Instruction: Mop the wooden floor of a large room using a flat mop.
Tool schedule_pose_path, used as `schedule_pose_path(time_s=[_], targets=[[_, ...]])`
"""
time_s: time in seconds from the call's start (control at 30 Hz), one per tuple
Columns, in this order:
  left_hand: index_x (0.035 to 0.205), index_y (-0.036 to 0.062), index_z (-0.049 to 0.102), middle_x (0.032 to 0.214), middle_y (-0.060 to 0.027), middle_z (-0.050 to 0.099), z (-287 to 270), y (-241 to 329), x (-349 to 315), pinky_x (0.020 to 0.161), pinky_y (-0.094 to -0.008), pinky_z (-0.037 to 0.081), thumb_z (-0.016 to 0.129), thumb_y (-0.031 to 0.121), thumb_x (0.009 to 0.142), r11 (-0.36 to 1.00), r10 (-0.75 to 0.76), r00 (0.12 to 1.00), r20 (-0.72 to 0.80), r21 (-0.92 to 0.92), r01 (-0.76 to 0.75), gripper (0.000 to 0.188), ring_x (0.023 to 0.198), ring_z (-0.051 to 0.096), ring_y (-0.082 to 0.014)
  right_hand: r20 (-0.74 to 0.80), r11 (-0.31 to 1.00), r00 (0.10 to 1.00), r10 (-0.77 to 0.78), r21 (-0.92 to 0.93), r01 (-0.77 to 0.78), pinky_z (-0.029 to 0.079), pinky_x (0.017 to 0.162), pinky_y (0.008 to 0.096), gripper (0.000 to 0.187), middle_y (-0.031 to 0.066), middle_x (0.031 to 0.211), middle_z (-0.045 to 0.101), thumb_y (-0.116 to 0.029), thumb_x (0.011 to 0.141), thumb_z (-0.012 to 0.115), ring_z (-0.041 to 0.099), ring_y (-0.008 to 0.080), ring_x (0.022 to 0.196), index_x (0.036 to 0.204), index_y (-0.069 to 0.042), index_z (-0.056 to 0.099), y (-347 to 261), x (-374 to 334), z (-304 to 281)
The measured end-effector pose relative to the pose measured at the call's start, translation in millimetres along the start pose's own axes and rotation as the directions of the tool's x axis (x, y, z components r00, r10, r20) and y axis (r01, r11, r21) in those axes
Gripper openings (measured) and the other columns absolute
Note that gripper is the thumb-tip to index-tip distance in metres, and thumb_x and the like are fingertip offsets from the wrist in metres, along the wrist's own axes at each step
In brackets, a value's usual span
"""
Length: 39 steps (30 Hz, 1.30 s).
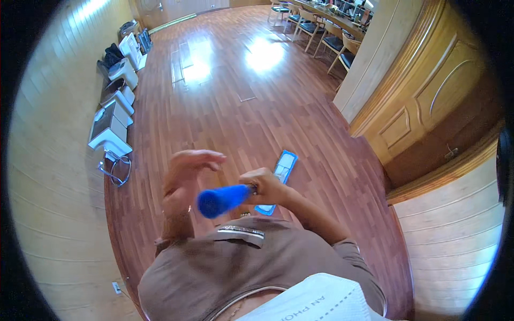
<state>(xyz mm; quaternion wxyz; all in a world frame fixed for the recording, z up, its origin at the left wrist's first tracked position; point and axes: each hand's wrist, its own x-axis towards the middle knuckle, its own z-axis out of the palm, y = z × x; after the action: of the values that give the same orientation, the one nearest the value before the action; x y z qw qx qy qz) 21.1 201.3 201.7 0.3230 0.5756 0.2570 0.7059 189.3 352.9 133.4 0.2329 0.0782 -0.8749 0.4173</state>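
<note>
A flat mop stands upright in front of my body. Its blue handle end (222, 200) points up toward my chest. My right hand (265, 186) is closed around the pole just beneath the blue grip. On the floor beyond lies the mop head (287, 161), a long white plate with a blue fringe, partly hidden behind my right hand and forearm. Left of the handle, my left hand (184, 174) is raised, its fingers bent and apart from the thumb. It appears to hold nothing and is slightly blurred.
White box-like items (115, 125) line the left wall, with a looped cable (115, 168) on the floor beside them. A wooden door (428, 101) is on the right. Farther off, several chairs (332, 41) stand along a long desk (337, 20). Glossy wood flooring (214, 112) reflects bright light.
</note>
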Motion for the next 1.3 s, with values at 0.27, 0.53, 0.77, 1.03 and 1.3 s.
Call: schedule_pose_path(time_s=[0.27,0.53,0.77,1.03,1.3], targets=[[0.117,0.0135,0.047,0.089,-0.0132,0.068,39.9,42.4,5.3,0.077,-0.0449,0.048,0.083,0.029,0.071,0.584,0.538,0.836,0.107,0.668,-0.462,0.061,0.082,0.068,-0.0299,0.203,0.952,0.942,0.268,-0.203,-0.227,0.039,0.054,0.0453,0.047,0.0176,0.067,0.056,-0.048,0.075,0.073,0.056,0.0376,0.063,0.067,-0.006,0.054,126.0,-35.7,64.1],[0.108,0.0167,0.046,0.074,-0.0040,0.066,29.2,55.6,3.2,0.079,-0.0444,0.045,0.078,0.025,0.075,0.545,0.496,0.840,0.222,0.673,-0.499,0.046,0.067,0.066,-0.0219,-0.086,0.944,0.943,0.322,-0.049,-0.326,0.039,0.052,0.0428,0.017,0.0204,0.063,0.051,-0.014,0.067,0.069,0.051,0.0372,0.057,0.067,-0.003,0.056,147.4,-58.4,101.8],[0.107,0.0170,0.044,0.073,-0.0039,0.065,43.5,30.7,19.0,0.082,-0.0467,0.044,0.076,0.027,0.077,0.613,0.467,0.841,0.273,0.585,-0.531,0.044,0.065,0.065,-0.0213,-0.204,0.874,0.872,0.445,-0.113,-0.473,0.047,0.061,0.0471,0.012,0.0167,0.072,0.062,-0.021,0.069,0.067,0.061,0.0382,0.069,0.069,-0.010,0.062,135.3,-92.2,88.4],[0.118,0.0182,0.044,0.079,-0.0078,0.064,53.9,-2.6,45.0,0.085,-0.0505,0.042,0.068,0.026,0.084,0.830,0.332,0.924,0.190,0.407,-0.382,0.042,0.063,0.061,-0.0225,-0.455,0.761,0.739,0.497,-0.181,-0.623,0.044,0.057,0.0476,0.012,0.0149,0.070,0.058,-0.013,0.058,0.064,0.057,0.0375,0.067,0.067,-0.009,0.056,147.5,-144.9,74.8],[0.128,0.0165,0.034,0.096,-0.0148,0.062,92.1,-56.4,74.4,0.091,-0.0560,0.041,0.062,0.023,0.089,0.874,0.286,0.859,0.425,0.253,-0.416,0.048,0.077,0.062,-0.0256,-0.642,0.477,0.425,0.638,-0.104,-0.873,0.048,0.062,0.0454,0.010,0.0143,0.073,0.061,-0.013,0.062,0.065,0.061,0.0353,0.072,0.069,-0.010,0.059,107.2,-232.5,20.7]])
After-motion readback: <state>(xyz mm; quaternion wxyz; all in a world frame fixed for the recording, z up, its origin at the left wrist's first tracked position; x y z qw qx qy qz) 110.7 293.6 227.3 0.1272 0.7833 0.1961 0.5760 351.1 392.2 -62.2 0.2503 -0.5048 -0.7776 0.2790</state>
